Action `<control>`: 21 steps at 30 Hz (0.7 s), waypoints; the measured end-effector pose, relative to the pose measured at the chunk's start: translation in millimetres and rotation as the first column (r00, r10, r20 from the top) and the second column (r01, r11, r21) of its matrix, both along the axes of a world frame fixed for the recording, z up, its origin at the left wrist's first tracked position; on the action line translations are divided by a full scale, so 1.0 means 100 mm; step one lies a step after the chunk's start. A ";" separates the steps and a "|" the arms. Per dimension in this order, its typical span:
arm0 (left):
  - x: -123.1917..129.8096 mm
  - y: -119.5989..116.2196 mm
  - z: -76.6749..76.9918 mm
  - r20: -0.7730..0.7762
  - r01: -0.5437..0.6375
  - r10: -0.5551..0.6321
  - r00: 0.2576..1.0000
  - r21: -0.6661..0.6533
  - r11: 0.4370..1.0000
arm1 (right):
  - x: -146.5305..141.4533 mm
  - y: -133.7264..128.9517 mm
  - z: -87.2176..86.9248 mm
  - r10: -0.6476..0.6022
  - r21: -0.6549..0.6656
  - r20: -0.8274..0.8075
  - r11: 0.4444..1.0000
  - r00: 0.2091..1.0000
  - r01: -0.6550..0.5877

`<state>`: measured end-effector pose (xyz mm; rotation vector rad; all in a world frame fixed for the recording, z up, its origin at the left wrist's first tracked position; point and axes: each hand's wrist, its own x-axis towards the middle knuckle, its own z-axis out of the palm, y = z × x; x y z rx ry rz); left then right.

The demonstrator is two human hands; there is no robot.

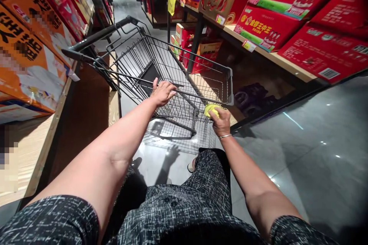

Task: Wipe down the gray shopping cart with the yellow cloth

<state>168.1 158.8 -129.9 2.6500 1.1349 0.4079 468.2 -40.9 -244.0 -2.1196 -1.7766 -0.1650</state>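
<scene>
- Your left hand point(163, 92) is resting on the near top rail of the shopping cart point(231, 88), its fingers lying over the bar; whether they are closing around it, you cannot tell from this view
- Your right hand point(222, 119) is clutching a bunched yellow cloth point(212, 111) just below the cart's near corner, at the end away from its handle point(97, 35)
- A thin bracelet point(225, 136) is circling your right wrist, near that same cart corner
- The cart itself is standing sideways in front of you, its handle pointing left
- Left of the cart, orange boxes point(37, 46) are sitting on a shelf
- Right of the cart, red boxes point(273, 26) are stacking up along a wooden ledge
- Behind the cart's far side, red packages point(203, 55) are standing on a low shelf
- Beneath the cart, the glossy floor point(290, 149) is catching shadows of its wires, and a hand's shadow is falling nearer you
</scene>
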 end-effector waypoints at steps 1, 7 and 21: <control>0.01 0.01 0.00 -0.002 -0.002 0.002 1.000 -0.002 1.000 | -0.01 -0.02 -0.10 0.004 -0.056 -0.024 0.998 1.000 -0.006; 0.01 0.03 0.00 -0.020 0.011 -0.011 1.000 -0.006 1.000 | -0.02 -0.07 -0.60 -0.243 -0.283 -0.166 0.940 0.956 0.190; 0.01 -0.02 -0.02 0.013 0.004 -0.004 1.000 0.019 1.000 | 0.10 -0.02 0.60 -0.245 0.277 -0.070 0.926 0.967 0.255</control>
